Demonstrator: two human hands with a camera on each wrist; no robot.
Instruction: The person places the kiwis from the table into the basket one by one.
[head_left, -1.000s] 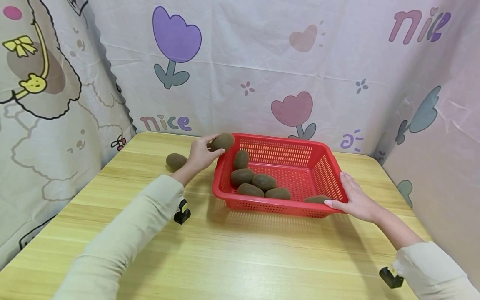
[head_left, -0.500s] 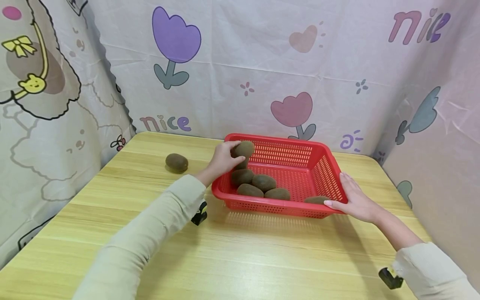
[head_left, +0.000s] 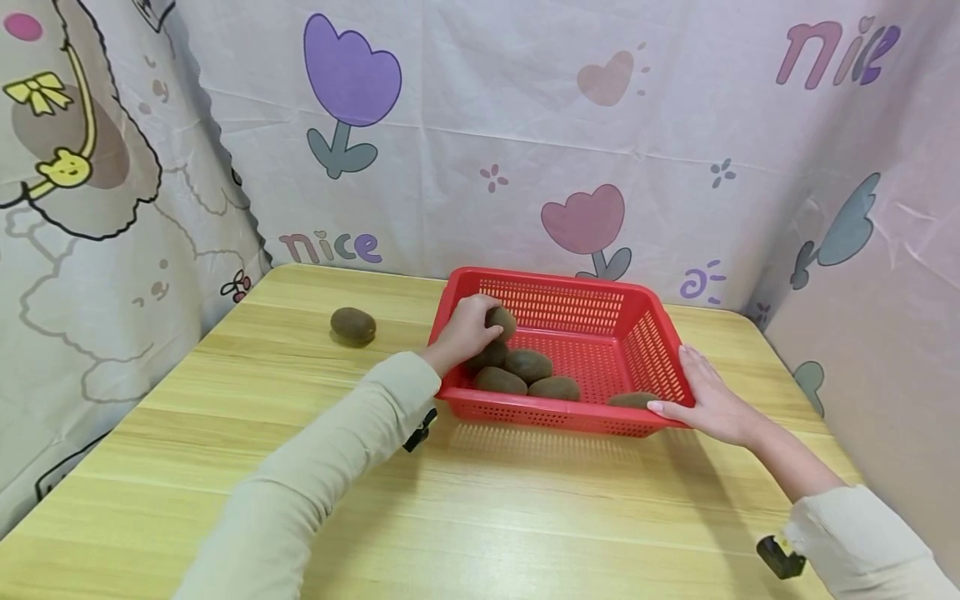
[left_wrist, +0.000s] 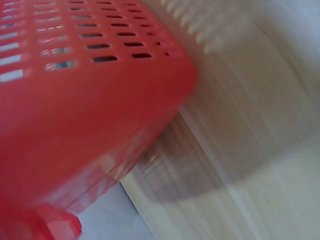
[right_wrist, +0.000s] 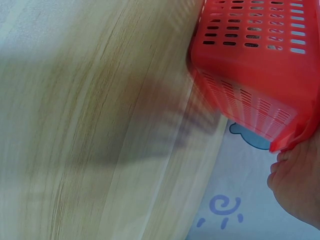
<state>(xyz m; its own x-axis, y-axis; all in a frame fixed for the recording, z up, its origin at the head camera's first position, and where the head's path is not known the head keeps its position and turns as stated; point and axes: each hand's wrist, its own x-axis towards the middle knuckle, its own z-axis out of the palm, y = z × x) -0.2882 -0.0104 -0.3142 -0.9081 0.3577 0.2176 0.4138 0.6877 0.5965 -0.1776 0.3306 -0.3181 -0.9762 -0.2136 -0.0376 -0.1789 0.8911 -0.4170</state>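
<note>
In the head view my left hand point(head_left: 467, 330) reaches over the left rim of a red plastic basket point(head_left: 570, 410), holding a brown kiwifruit point(head_left: 502, 322) between thumb and fingers. Right below it, several more kiwifruits point(head_left: 528, 365) lie in the left part of the basket, some partly covered by the hand. Against the front wall on the right lies another kiwifruit point(head_left: 633, 400), mostly hidden. My right hand point(head_left: 716, 400) grips the basket's right front corner, thumb on the rim. The left wrist view shows only the basket's outer wall point(left_wrist: 100, 110), with no hand visible.
A single kiwifruit point(head_left: 353, 326) lies on the wooden table point(head_left: 525, 508) left of the basket. Printed curtains point(head_left: 465, 125) hang behind the table and along both sides. Small black wrist devices point(head_left: 781, 557) sit at both sleeves.
My left hand has carried the kiwifruit rightward over the left rim and down into the basket. The right hand stays on its corner, and the basket has not moved.
</note>
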